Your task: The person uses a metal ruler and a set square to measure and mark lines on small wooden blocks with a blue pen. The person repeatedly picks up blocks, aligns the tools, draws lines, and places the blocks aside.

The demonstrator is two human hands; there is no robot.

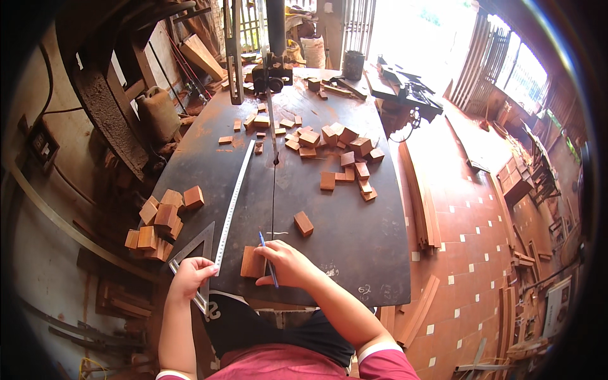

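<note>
My left hand (193,277) is closed, thumb and fingertips pinched at the near end of a long white ruler (233,200). The ruler slants away across the dark saw table (209,171). Partly under that hand lies a metal triangle square (201,246) at the table's near edge. With a blue pen (268,261) held in its fingers, my right hand (288,263) rests against a reddish-brown wooden block (253,262) in front of me. A second block (304,223) lies just beyond it.
A thin upright bandsaw blade (272,120) passes through the table. Several blocks are piled at the left (166,218), and more blocks (339,136) scatter right of the blade. Long boards (419,196) lie on the tiled floor (449,285) to the right.
</note>
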